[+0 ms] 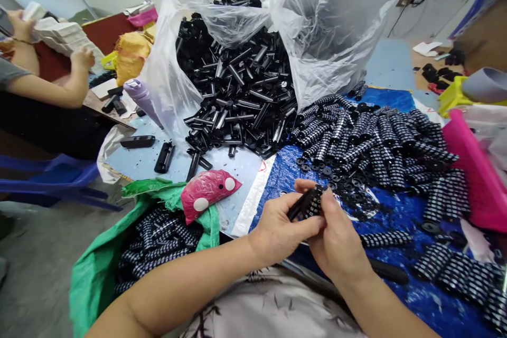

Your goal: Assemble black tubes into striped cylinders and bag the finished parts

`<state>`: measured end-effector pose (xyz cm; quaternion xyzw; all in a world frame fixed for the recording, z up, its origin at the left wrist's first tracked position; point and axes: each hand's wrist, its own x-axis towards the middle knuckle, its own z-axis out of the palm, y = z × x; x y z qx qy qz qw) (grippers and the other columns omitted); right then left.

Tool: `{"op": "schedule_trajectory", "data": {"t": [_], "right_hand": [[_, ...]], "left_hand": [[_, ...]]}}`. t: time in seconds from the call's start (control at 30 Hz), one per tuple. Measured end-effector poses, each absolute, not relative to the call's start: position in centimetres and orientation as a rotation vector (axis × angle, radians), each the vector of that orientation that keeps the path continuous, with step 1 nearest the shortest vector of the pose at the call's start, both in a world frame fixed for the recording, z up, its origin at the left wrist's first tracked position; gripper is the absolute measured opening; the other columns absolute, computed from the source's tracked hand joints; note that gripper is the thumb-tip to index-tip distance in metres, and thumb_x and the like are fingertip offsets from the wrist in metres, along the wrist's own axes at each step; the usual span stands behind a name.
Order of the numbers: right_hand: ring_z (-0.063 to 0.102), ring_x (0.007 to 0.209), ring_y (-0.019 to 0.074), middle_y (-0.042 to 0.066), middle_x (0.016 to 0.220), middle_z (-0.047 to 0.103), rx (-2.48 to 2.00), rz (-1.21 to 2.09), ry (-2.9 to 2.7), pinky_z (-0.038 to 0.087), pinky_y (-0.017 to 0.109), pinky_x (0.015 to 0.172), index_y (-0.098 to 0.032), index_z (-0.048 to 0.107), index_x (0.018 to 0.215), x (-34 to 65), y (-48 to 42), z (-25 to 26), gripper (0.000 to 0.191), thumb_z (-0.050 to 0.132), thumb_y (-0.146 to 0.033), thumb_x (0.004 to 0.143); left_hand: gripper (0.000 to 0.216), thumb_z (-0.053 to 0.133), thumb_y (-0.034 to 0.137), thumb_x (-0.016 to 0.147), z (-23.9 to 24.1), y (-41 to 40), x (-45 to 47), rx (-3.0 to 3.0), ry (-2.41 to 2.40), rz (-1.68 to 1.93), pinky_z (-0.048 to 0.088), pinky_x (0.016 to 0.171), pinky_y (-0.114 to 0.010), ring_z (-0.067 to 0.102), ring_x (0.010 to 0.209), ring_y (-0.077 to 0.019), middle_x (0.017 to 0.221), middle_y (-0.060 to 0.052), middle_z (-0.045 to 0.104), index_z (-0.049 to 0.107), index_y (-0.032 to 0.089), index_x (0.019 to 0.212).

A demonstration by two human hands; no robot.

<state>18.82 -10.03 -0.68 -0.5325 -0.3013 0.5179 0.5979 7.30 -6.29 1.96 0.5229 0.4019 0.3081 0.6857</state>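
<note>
My left hand [279, 229] and my right hand [336, 237] meet in front of my body, both closed. A black-and-white dotted roller [314, 207] is between their fingers, partly hidden. In my left hand, against the roller, is a slim black plastic piece [300, 206]. Just beyond my fingers lie loose small black rings [352, 190]. A large heap of similar dotted rollers [368, 137] is behind them, and one roller [386, 238] lies by my right wrist. Near my right forearm rests a long dark handle-like object [388, 271].
A clear plastic bag [325, 63] spills black plastic tubes [237, 95] across the table. On the left, a green sack [91, 274] holds dotted rollers beside a pink packet [208, 194]. A pink basket [475, 169] stands right. Another person's arms [59, 84] are at far left.
</note>
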Motion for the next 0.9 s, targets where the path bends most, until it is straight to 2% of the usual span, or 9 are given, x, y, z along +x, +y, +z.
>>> {"op": "schedule_trajectory", "data": {"t": [0.03,0.1,0.17,0.2,0.3,0.47,0.6,0.73,0.9], "right_hand": [[0.056,0.132,0.0304,0.013,0.143,0.057,-1.254,1.096,-0.877,0.054,0.044,0.1,-0.024,0.053,0.138,19.2,-10.1,-1.0,0.063,0.052,-0.067,0.092],[0.034,0.148,0.0357,0.014,0.161,0.034,-1.284,0.784,-1.282,0.045,0.051,0.111,-0.026,0.032,0.155,20.3,-10.5,-1.6,0.093,0.07,-0.066,0.08],[0.022,0.153,0.0388,0.014,0.168,0.018,-1.273,0.48,-1.634,0.037,0.059,0.117,-0.029,0.017,0.161,21.5,-11.0,-1.9,0.113,0.082,-0.057,0.073],[0.023,0.152,0.0387,0.014,0.167,0.019,-1.253,0.378,-1.752,0.035,0.061,0.117,-0.029,0.016,0.161,22.0,-11.2,-2.0,0.113,0.084,-0.05,0.073],[0.041,0.145,0.0346,0.016,0.157,0.041,-1.212,0.232,-1.847,0.04,0.058,0.116,-0.026,0.022,0.16,22.5,-11.6,-1.8,0.102,0.082,-0.036,0.079],[0.052,0.136,0.0371,0.019,0.15,0.049,-1.206,0.147,-1.86,0.049,0.059,0.109,-0.023,0.023,0.16,21.7,-12.0,-1.1,0.103,0.083,-0.039,0.077],[0.051,0.136,0.0364,0.021,0.152,0.047,-1.175,0.015,-1.9,0.051,0.056,0.107,-0.019,0.023,0.16,21.3,-12.1,-1.0,0.101,0.082,-0.033,0.078],[0.052,0.136,0.036,0.021,0.151,0.049,-1.205,-0.04,-1.913,0.051,0.054,0.108,-0.019,0.025,0.16,21.5,-12.2,-1.2,0.1,0.082,-0.032,0.078],[0.052,0.136,0.036,0.019,0.151,0.049,-1.246,0.012,-1.916,0.05,0.056,0.108,-0.022,0.027,0.159,21.7,-12.6,-1.5,0.096,0.08,-0.038,0.081]], "left_hand": [[0.027,0.079,0.037,0.074,2.0,-6.1,7.1,1.162,0.904,0.689,0.036,0.062,-0.025,0.043,0.066,-0.0111,0.071,0.002,0.053,0.065,0.015,0.078],[0.029,0.08,0.039,0.074,2.3,-5.8,6.4,1.108,0.887,0.67,0.037,0.063,-0.026,0.044,0.065,-0.011,0.071,0.002,0.054,0.066,0.014,0.08],[0.031,0.081,0.041,0.073,2.6,-5.6,5.6,1.05,0.858,0.631,0.039,0.064,-0.026,0.046,0.065,-0.011,0.072,0.002,0.056,0.068,0.015,0.084],[0.033,0.082,0.042,0.073,2.7,-5.5,5.3,1.043,0.85,0.606,0.038,0.063,-0.026,0.045,0.064,-0.0107,0.072,0.002,0.056,0.067,0.015,0.084],[0.039,0.081,0.049,0.073,2.6,-5.5,5.0,1.072,0.867,0.579,0.034,0.057,-0.025,0.042,0.059,-0.0092,0.067,0.003,0.052,0.066,0.015,0.082],[0.057,0.051,0.073,0.087,2.3,-6.1,5.8,1.027,0.996,0.699,0.03,0.051,-0.026,0.038,0.053,-0.0095,0.064,0.004,0.049,0.062,0.017,0.084],[0.053,0.065,0.067,0.083,2.5,-6.6,6.3,0.979,0.937,0.769,0.039,0.064,-0.025,0.043,0.066,-0.0104,0.07,0.002,0.052,0.061,0.015,0.074],[0.043,0.082,0.053,0.074,2.7,-6.4,6.0,0.715,0.807,0.708,0.045,0.075,-0.025,0.056,0.074,-0.0115,0.079,-0.001,0.065,0.073,0.014,0.09],[0.048,0.093,0.039,0.06,2.6,-5.4,4.9,0.548,0.791,0.457,0.05,0.07,-0.028,0.066,0.071,-0.0151,0.083,-0.005,0.072,0.075,0.015,0.097]]}}
